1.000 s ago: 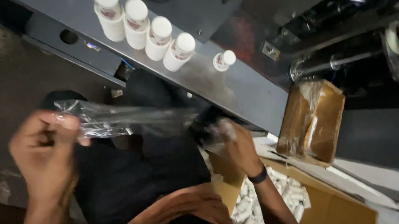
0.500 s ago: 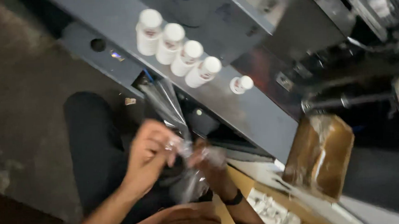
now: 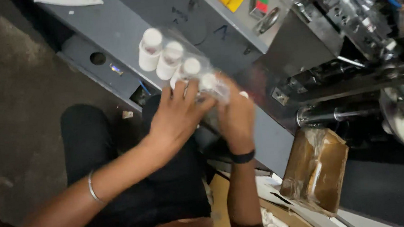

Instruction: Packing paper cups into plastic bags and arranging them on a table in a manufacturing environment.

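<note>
Several white bottles (image 3: 168,59) stand in a row on a grey metal ledge (image 3: 115,35) of a machine. A clear plastic bag (image 3: 204,76) covers part of the row. My left hand (image 3: 177,117) grips the bag at the near side of the row, fingers spread against the bottles. To the right, my right hand (image 3: 235,118), with a dark band on the wrist, holds the bag's other side. One small white bottle (image 3: 243,94) peeks out just behind my right hand. The image is blurred by motion.
A brown wrapped bundle (image 3: 316,169) lies at the lower right beside a cardboard box (image 3: 272,215) with small white items. Machine parts, a metal roller (image 3: 335,115) and coloured buttons (image 3: 260,3) fill the upper right. Dark floor (image 3: 13,114) lies at the left.
My hands, which stretched the clear bag out in front of me and then bunched it, have risen to the bottle row and brought the bag over the bottles.
</note>
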